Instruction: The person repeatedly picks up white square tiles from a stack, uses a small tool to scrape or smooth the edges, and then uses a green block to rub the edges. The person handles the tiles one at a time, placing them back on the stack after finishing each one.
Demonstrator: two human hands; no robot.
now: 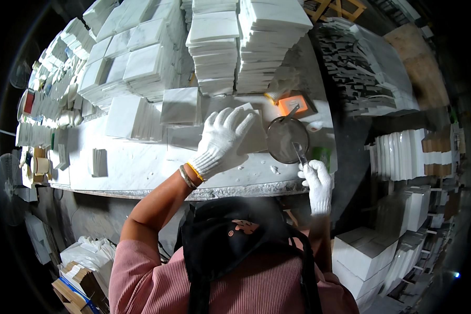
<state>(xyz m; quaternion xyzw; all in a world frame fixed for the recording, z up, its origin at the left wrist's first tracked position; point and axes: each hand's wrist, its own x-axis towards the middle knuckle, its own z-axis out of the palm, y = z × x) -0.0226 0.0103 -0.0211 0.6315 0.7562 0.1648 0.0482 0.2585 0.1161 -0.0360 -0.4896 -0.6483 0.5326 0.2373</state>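
My left hand (222, 137), in a white knitted glove, lies with its fingers spread over a white marble tile (257, 137) on the worktable (136, 170). Most of that tile is hidden beneath the glove. In my right hand (317, 182), also gloved, is a small flat-bladed scraper (299, 150), its blade over the near right rim of a dark round bowl (281, 137). Greyish material coats the bowl's inside, and a second blade-like tool (294, 111) leans at its far edge. An orange box-shaped thing (291, 106) sits just behind the bowl.
Tall stacks of marble tiles (214, 49) stand along the table's far side. A row of upright tiles (133, 119) is left of my left hand, beside another tile (180, 106). White crumbs (274, 169) lie near the front edge. More slabs (397, 154) stand at right.
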